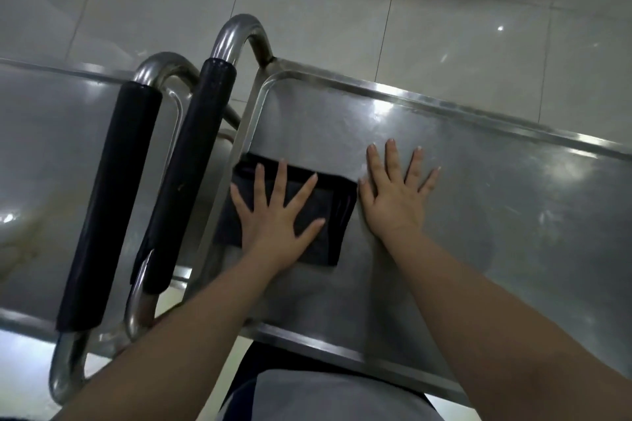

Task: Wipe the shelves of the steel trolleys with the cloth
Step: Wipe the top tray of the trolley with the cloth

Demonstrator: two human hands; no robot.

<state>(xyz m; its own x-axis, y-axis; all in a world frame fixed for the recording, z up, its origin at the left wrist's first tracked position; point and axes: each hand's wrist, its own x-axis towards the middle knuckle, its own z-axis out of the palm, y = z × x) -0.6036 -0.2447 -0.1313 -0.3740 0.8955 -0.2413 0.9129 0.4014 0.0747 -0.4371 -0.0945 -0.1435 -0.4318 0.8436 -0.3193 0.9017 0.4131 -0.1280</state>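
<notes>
Head view, folded dark cloth (290, 212), steel shelf (496, 188)

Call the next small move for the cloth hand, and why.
Probably push the cloth straight ahead: the left hand lies flat on it at the left end of the shelf, bare steel lies beyond, and the right hand rests flat just beside it, blocking a rightward sweep.

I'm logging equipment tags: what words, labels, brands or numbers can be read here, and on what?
None. No readable text shows on the steel shelf, the dark cloth, the black handle grips or the floor tiles.
</notes>
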